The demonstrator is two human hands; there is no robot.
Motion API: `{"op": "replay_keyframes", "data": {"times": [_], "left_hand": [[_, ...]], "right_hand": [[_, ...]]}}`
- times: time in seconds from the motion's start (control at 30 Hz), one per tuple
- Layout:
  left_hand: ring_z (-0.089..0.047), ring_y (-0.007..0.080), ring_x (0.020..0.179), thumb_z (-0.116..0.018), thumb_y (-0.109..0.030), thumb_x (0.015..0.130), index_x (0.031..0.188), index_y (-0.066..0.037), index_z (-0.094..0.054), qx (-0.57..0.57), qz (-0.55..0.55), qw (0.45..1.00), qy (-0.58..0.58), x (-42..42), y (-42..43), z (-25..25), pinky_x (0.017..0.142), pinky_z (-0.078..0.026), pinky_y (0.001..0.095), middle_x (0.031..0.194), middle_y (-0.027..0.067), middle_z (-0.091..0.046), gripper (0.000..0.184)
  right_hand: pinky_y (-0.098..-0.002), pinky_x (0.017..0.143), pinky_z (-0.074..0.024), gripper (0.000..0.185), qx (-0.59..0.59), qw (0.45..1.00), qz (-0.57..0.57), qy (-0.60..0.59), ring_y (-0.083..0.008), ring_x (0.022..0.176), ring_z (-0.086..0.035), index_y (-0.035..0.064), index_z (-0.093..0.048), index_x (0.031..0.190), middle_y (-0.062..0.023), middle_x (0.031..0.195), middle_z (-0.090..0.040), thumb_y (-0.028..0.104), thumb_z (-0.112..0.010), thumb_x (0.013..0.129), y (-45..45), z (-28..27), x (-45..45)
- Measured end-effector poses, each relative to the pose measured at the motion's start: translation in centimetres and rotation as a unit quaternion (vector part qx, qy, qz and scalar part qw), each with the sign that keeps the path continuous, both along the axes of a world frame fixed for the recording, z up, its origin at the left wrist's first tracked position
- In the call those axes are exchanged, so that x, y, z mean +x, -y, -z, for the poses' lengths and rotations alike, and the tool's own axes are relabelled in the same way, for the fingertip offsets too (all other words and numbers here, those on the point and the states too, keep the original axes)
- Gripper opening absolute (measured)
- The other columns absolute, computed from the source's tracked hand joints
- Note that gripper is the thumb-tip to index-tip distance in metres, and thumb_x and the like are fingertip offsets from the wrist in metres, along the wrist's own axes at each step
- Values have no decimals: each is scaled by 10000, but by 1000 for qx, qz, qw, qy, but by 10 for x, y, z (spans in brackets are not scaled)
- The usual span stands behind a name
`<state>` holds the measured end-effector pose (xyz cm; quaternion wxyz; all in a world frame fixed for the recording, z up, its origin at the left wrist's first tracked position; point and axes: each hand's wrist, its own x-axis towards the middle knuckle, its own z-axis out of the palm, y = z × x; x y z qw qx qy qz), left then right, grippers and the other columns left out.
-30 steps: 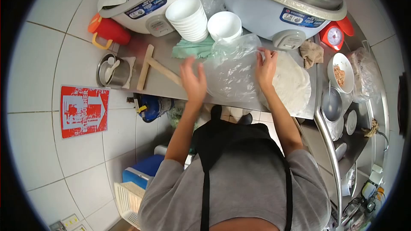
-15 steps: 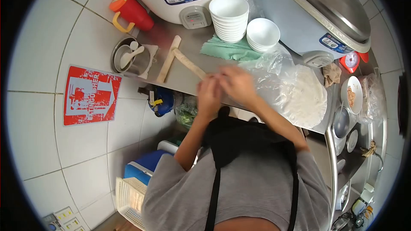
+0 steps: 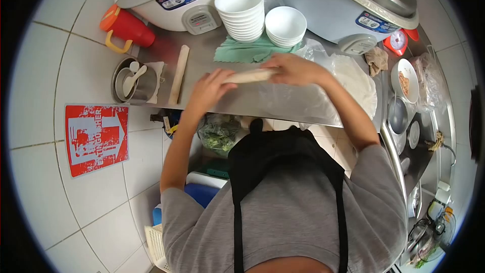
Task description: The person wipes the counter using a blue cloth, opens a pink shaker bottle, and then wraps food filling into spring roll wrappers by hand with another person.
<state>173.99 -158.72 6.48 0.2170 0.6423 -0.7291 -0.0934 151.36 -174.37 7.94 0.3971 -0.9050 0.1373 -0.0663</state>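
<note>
A pale wooden rolling pin (image 3: 251,76) lies crosswise between my two hands, over the front part of the steel counter (image 3: 212,102). My left hand (image 3: 208,90) holds its left end, the fingers on top and the thumb below. My right hand (image 3: 292,69) is closed around its right end. A second rolling pin (image 3: 179,75) rests on the counter to the left, untouched. On the right, partly behind my right forearm, a flat white floury sheet (image 3: 356,83) lies with clear plastic (image 3: 316,53) beside it.
Stacked white bowls (image 3: 239,17) and a shorter stack (image 3: 285,26) stand on a green cloth (image 3: 235,53). Behind them are two large rice cookers (image 3: 199,19). A red tumbler (image 3: 132,30) and a metal pot (image 3: 146,83) with spoons are left; a bowl of food (image 3: 411,78) is right.
My hands have moved apart and away from my body, onto the pin's two ends. That pin has lifted off the other one and turned nearly level. The view has shifted slightly.
</note>
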Motion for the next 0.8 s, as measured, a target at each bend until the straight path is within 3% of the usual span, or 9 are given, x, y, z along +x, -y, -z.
{"op": "replay_keyframes", "data": {"times": [0.03,0.13,0.33,0.43,0.53,0.63,0.7,0.8], "left_hand": [[-577,273,878,-654,-311,771,1039,-120,-607,3,-8,999,-47,-21,1,-3,820,-432,362,951,76,-600,332],[-581,276,807,-667,-326,753,994,-112,-634,23,81,990,-112,-67,16,13,716,-455,354,907,70,-608,324],[-576,262,812,-686,-339,715,1008,-122,-645,-25,109,992,-62,-94,30,50,703,-443,355,895,47,-609,366],[-572,256,820,-698,-352,687,999,-125,-655,-41,98,993,-46,-91,20,57,709,-442,352,920,42,-607,388],[-563,265,829,-692,-322,736,1026,-107,-646,-52,48,996,-46,-87,11,47,699,-444,341,990,65,-598,364],[-566,226,812,-650,-270,816,1065,-75,-623,46,84,977,-190,-92,38,50,679,-447,323,1034,68,-582,318],[-569,199,747,-595,-178,856,1061,-20,-592,89,28,944,-317,-97,71,52,662,-455,319,925,67,-602,259],[-554,140,756,-600,-149,855,1078,-12,-575,30,-109,911,-397,-63,88,57,665,-448,294,918,66,-602,263]], "right_hand": [[-343,776,-444,334,56,998,22,10,-261,869,-570,64,-613,1089,-119,939,-580,112,-635,759,-2,-10,-30],[-333,756,-448,353,64,993,93,-37,-230,849,-569,54,-609,1098,-97,947,-576,52,-667,750,-13,-9,-95],[-339,756,-470,327,111,969,219,33,-260,840,-587,28,-619,1055,-115,973,-593,59,-685,737,-47,29,-132],[-349,759,-470,315,-40,981,185,48,-278,837,-580,34,-622,1052,-126,1012,-591,97,-686,750,-48,55,-136],[-356,765,-469,288,-48,971,222,67,-290,848,-576,39,-622,1054,-142,1052,-583,140,-660,786,-50,49,-148],[-346,753,-468,274,14,978,207,34,-284,836,-576,37,-616,1066,-150,1015,-596,154,-619,818,-20,58,-143],[-339,737,-469,245,100,959,254,71,-272,807,-578,20,-617,1053,-157,954,-610,128,-583,836,8,53,-126],[-336,718,-467,230,-15,941,331,60,-264,797,-577,10,-625,1024,-155,908,-616,105,-582,819,33,42,-133]]}}
